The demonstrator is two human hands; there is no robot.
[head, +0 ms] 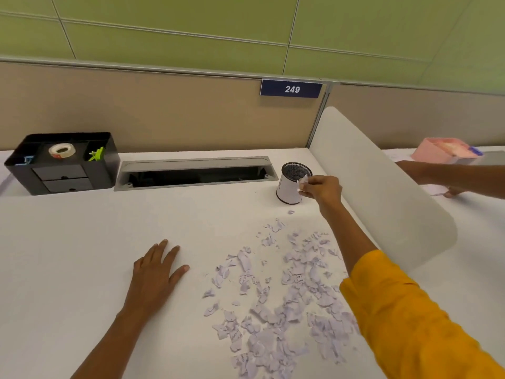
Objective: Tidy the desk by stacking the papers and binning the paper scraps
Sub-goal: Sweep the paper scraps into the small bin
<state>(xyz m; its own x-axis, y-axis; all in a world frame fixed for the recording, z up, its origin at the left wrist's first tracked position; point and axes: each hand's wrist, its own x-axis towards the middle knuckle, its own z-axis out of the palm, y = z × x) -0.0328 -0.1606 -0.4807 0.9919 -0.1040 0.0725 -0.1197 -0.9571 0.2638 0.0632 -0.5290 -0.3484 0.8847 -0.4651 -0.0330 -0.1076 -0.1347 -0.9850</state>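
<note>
Scraps [278,291]: torn white paper, some printed, strewn over the near right of the white surface [82,242] between the two forearms; thickest toward the near edge, thinning toward the far side. One stray piece [291,212] apart from the rest, just short of the bin.

Bin [293,183]: small round mesh cup, black rim, white wrap, upright at the far right of the surface, beside the frosted divider [382,187].

Right hand [321,188]: reached forward on a yellow sleeve [410,310], fingertips pinching a small wad of scraps [302,183] at the bin's rim, not yet let go.

Left hand [157,265]: flat on the surface, fingers spread and straight, holding nothing, well left of the scraps.

Handling, judged: pieces very light, limp, prone to drift or cling to skin; no breakage risk, but easily scattered by a quick sweep or draught. Best raked into a heap with a flat palm, then taken in loose pinches or scooped between both hands; bin mouth narrow, so small loads only. Bin itself probably light and easy to tip if knocked.

Progress, judged: most scraps remain on the surface. No sheets for stacking seen on this side.

Other: black organiser [61,162] at far left with tape roll [62,150]; open cable tray [195,173]; number plate 249 [291,88]; pink box [445,150] and another person's arm [451,177] beyond the divider.
</note>
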